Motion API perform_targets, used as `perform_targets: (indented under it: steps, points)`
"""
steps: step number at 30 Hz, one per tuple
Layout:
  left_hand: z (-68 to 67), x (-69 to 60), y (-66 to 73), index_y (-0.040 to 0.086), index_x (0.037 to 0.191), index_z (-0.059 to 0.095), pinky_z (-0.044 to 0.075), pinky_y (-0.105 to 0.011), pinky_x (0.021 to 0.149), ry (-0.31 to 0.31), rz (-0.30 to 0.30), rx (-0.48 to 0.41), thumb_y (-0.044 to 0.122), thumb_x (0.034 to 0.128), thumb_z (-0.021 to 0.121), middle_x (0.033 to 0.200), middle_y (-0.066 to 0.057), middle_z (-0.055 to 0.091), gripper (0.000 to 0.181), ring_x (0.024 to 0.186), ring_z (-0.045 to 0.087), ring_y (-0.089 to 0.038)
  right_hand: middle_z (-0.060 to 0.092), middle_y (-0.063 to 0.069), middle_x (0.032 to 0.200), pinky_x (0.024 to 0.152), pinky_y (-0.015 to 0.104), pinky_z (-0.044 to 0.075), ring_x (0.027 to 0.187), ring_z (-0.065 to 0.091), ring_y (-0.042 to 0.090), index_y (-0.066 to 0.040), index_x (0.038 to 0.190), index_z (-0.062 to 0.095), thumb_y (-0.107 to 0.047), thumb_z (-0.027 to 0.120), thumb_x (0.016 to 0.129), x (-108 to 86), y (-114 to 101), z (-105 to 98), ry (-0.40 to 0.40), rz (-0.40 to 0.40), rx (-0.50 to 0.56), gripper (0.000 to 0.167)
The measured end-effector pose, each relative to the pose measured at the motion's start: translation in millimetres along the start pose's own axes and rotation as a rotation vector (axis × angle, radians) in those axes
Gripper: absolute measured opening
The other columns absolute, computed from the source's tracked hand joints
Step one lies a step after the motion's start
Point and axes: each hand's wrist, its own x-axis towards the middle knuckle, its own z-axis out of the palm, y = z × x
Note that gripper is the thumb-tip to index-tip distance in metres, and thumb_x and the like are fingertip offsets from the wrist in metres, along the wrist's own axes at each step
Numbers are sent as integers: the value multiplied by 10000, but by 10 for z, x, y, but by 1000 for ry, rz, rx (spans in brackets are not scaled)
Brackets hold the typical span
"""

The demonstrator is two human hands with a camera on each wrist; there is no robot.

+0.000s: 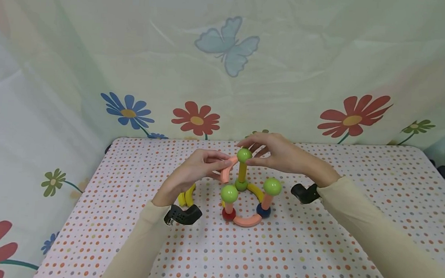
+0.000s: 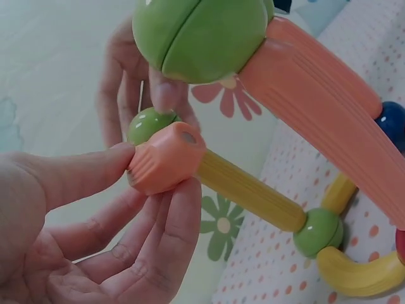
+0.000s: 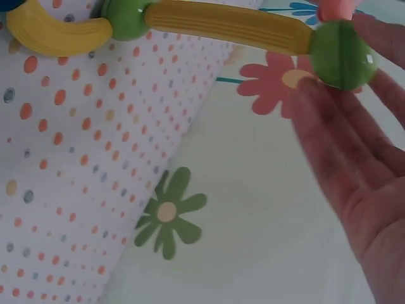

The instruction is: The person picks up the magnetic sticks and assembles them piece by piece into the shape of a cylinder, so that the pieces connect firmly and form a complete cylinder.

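Observation:
In my left hand (image 1: 199,165) I pinch a curved salmon-orange rod (image 1: 225,174) between thumb and fingers. Its near end faces the left wrist camera, beside a green ball (image 2: 152,125). With my right hand (image 1: 281,154) I hold that green ball (image 3: 343,56) between thumb and fingers, atop an upright yellow rod (image 1: 242,171). This belongs to a ring-shaped toy frame on the table. Two shorter-looking orange posts carry green balls (image 1: 229,193) nearer to me, on a red ball (image 1: 229,214) and a blue ball (image 1: 263,210).
Loose yellow curved rods (image 1: 186,195) lie left of the frame, by my left wrist. A yellow curved rod (image 1: 256,192) and an orange curved rod (image 1: 247,221) link the frame's base balls. The dotted tablecloth (image 1: 276,263) meets a flowered curtain (image 1: 281,74) behind.

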Motion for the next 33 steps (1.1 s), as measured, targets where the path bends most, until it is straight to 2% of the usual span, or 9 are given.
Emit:
perform_targets:
  steps: [4,7,9,12,16,24,28,33]
  points:
    - [-8,11,-8,-66,1327,656,613,-379,877,3,-8,-36,119,1046,651,1104,-125,737,337,906,711,-170,651,124,1285,1004,521,530,1170,623,306,-13,1333,650,-80,784,945,-63,-187,-51,57,-14,-87,416]
    - [-13,9,-8,-86,1331,645,616,-374,871,-2,-5,-66,104,1056,628,1118,-145,728,335,892,714,-174,657,72,1197,913,454,549,1055,622,239,-58,1244,710,-111,811,928,-127,-397,-9,73,-86,-164,336]
    - [-19,9,-13,-99,1331,637,617,-374,870,-7,3,-81,94,1063,609,1125,-164,727,332,883,716,-178,650,34,1151,867,411,557,1002,620,193,-90,1186,736,-130,825,919,-167,-528,76,34,-136,-184,284]
    - [-28,10,-12,-102,1327,637,616,-362,864,-1,2,-90,85,1061,605,1142,-156,731,326,874,716,-161,625,11,1147,856,368,580,990,626,161,-116,1119,750,-143,844,905,-217,-651,249,-65,-184,-198,235]
    - [-30,28,-17,-82,1321,652,612,-337,847,4,-12,-90,101,1052,627,1140,-115,748,326,910,711,-134,616,23,1132,857,319,594,984,651,148,-101,1061,754,-110,874,868,-247,-665,434,-114,-217,-230,228]
    - [-38,26,-11,-76,1314,662,612,-336,846,9,-24,-100,101,1044,645,1172,-143,745,324,908,715,-146,630,73,1104,791,262,608,893,683,118,-39,1021,743,-31,900,810,-192,-597,509,-47,-251,-210,263]
    - [-40,17,-6,-78,1323,657,613,-355,869,7,-25,-91,111,1053,634,1229,-177,724,330,908,711,-153,630,98,1133,779,255,613,912,693,156,-12,1065,738,18,861,838,-164,-573,523,-25,-259,-204,260]
    - [-38,20,-10,-76,1339,647,611,-342,870,-2,-35,-87,124,1062,623,1260,-186,708,342,914,709,-156,632,100,1152,772,252,609,923,695,179,-8,1107,739,6,846,860,-157,-560,527,-1,-258,-216,269]
